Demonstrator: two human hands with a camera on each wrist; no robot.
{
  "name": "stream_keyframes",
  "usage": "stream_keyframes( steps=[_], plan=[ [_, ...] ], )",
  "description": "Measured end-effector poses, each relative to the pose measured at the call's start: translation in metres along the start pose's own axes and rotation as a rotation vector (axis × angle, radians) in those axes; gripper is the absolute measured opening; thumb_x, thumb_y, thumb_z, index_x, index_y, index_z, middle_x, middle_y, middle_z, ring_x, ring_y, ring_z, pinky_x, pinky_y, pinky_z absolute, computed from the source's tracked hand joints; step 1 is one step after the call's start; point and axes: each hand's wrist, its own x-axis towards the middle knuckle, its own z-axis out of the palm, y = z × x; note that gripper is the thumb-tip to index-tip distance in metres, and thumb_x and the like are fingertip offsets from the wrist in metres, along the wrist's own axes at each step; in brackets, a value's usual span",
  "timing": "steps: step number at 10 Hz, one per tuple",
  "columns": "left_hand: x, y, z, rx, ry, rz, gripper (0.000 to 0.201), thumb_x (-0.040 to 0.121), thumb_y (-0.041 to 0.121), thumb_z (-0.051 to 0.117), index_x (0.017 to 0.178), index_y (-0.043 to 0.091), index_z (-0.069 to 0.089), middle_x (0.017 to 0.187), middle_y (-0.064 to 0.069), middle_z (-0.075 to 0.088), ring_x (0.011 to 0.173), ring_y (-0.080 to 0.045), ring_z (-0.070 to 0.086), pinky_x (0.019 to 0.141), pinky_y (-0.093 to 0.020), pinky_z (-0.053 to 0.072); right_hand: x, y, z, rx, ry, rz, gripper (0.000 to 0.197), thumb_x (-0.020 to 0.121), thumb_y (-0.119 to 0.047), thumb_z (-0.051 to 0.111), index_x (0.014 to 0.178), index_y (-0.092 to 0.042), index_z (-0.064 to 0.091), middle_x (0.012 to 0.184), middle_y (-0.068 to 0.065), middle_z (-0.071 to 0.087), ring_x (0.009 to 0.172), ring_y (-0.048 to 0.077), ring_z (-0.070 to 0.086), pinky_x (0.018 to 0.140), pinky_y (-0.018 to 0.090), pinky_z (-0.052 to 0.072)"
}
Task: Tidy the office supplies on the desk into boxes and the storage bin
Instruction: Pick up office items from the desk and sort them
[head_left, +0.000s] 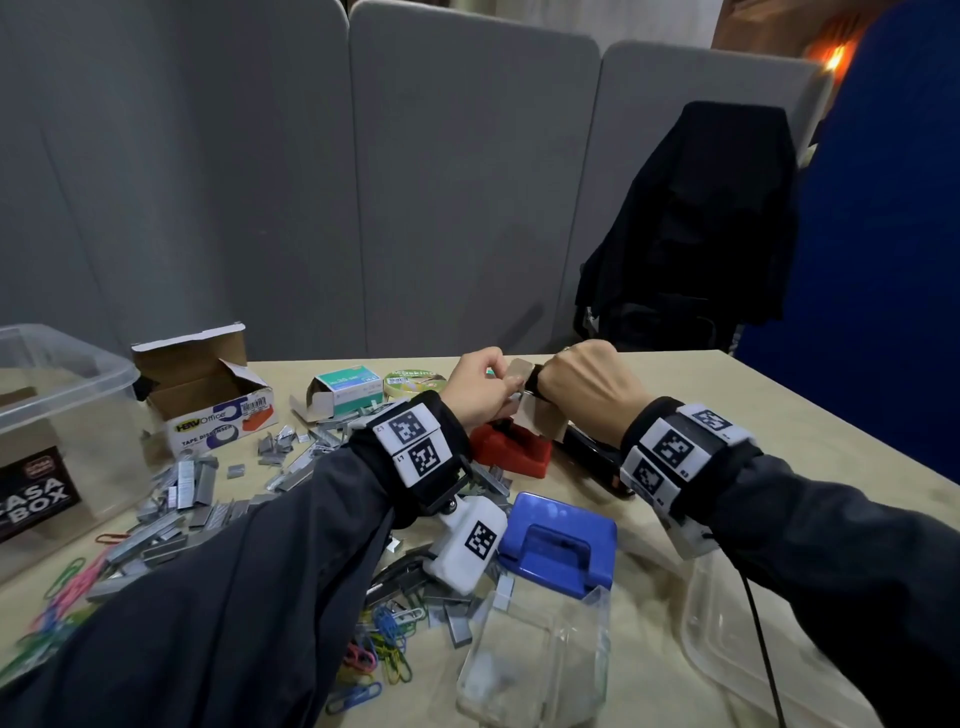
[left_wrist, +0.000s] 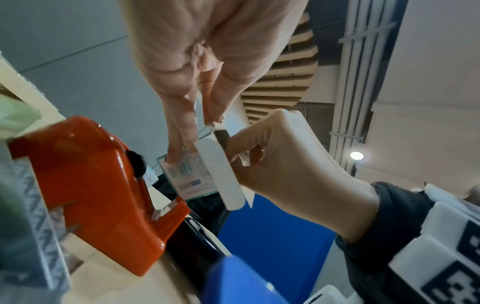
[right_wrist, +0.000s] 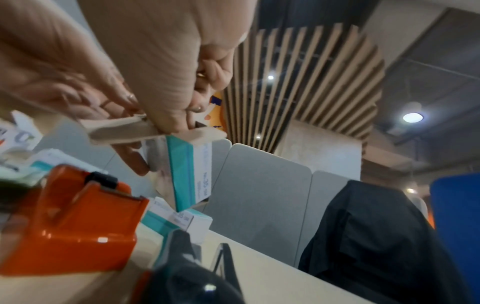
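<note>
Both hands are holding a little box up over the desk
Left hand (head_left: 480, 387) and right hand (head_left: 582, 384) are pinching the flaps of the small teal staple box (right_wrist: 191, 174), just above the red tape dispenser (head_left: 514, 449)

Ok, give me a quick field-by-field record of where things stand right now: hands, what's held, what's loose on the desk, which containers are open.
left hand: pinches the small staple box
right hand: grips the same box at its open flap
held box: teal and white, raised above the red tape dispenser
loose on desk: staples, coloured paper clips, blue hole punch, black stapler
open containers: tape dispenser box, clear storage bin, second staple box
also there: tape roll
</note>
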Motion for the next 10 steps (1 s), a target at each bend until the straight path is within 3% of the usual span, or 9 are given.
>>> stream_keyframes(
  steps=[1,2,4,5,6,7,8,9,10],
  plan=[
    [0.003,-0.001,0.003,0.045,0.007,0.009,0.038,0.096,-0.007,0.047,0.066,0.011,0.032,0.059,-0.005,0.039,0.04,-0.01,0.034,0.041,-0.016,0.028,0.003,-0.003,0.002,-0.06,-0.138,-0.096,0.029,0.096,-0.003,0.041,0.071,-0.017,0.042,0.094,0.002,0.069,0.087,0.023,0.068,0.047,0.027,0.019],
    [0.007,-0.002,0.006,0.093,0.025,-0.009,0.038,0.095,-0.003,0.051,0.065,0.013,0.034,0.054,-0.006,0.043,0.049,-0.015,0.039,0.052,-0.025,0.031,0.001,-0.004,-0.001,-0.011,-0.123,-0.099,0.028,0.098,-0.002,0.034,0.095,-0.017,0.057,0.106,0.005,0.068,0.099,0.027,0.066,0.061,0.031,0.033],
    [0.01,-0.007,0.005,0.17,0.057,-0.049,0.036,0.086,0.007,0.061,0.062,0.016,0.036,0.057,-0.008,0.044,0.056,-0.019,0.042,0.057,-0.029,0.035,0.002,-0.006,-0.003,0.009,-0.274,-0.123,0.029,0.102,-0.007,0.033,0.116,-0.01,0.058,0.118,0.008,0.065,0.109,0.029,0.063,0.07,0.031,0.035],
    [0.008,-0.006,0.002,0.198,0.031,-0.085,0.03,0.092,0.0,0.057,0.069,0.013,0.041,0.069,-0.012,0.049,0.061,-0.022,0.05,0.06,-0.032,0.047,0.001,-0.008,-0.003,0.135,-0.409,-0.065,0.029,0.103,-0.019,0.04,0.122,-0.007,0.058,0.123,0.011,0.063,0.113,0.03,0.06,0.074,0.031,0.037],
    [0.007,-0.006,0.0,0.249,0.004,-0.09,0.025,0.092,-0.001,0.055,0.073,0.012,0.045,0.073,-0.011,0.052,0.06,-0.02,0.051,0.056,-0.027,0.048,0.001,-0.009,-0.005,0.34,-0.607,0.014,0.032,0.102,-0.019,0.041,0.126,-0.006,0.057,0.122,0.013,0.063,0.11,0.029,0.061,0.079,0.029,0.042],
    [0.007,-0.007,0.0,0.248,-0.005,-0.104,0.025,0.093,-0.003,0.054,0.073,0.011,0.046,0.072,-0.009,0.052,0.062,-0.02,0.052,0.053,-0.023,0.048,0.002,-0.002,-0.01,0.678,-0.746,0.143,0.034,0.101,-0.017,0.041,0.126,0.001,0.055,0.08,0.008,0.071,0.063,0.012,0.065,0.058,0.015,0.044],
    [0.007,-0.008,0.002,0.236,0.004,-0.117,0.028,0.093,-0.004,0.052,0.072,0.011,0.043,0.075,-0.011,0.052,0.075,-0.028,0.054,0.049,-0.021,0.049,-0.002,0.0,-0.01,0.844,-0.839,0.197,0.036,0.099,-0.018,0.042,0.126,0.003,0.055,0.056,0.004,0.064,0.032,0.004,0.053,0.033,0.009,0.036],
    [0.008,-0.007,0.006,0.165,0.023,-0.159,0.034,0.096,-0.004,0.049,0.069,0.012,0.035,0.098,-0.019,0.051,0.091,-0.031,0.056,0.046,-0.021,0.052,-0.008,0.001,-0.014,0.758,-0.8,0.16,0.033,0.101,-0.017,0.037,0.124,-0.001,0.053,0.082,0.01,0.063,0.047,0.01,0.052,0.042,0.012,0.039],
    [0.005,-0.004,0.01,0.135,0.015,-0.167,0.035,0.097,-0.007,0.045,0.07,0.012,0.033,0.092,-0.017,0.05,0.079,-0.027,0.057,0.044,-0.02,0.051,-0.012,-0.001,-0.016,0.693,-0.744,0.157,0.029,0.101,-0.018,0.038,0.125,-0.007,0.052,0.092,0.011,0.057,0.056,0.009,0.042,0.055,0.017,0.035]
  ],
)
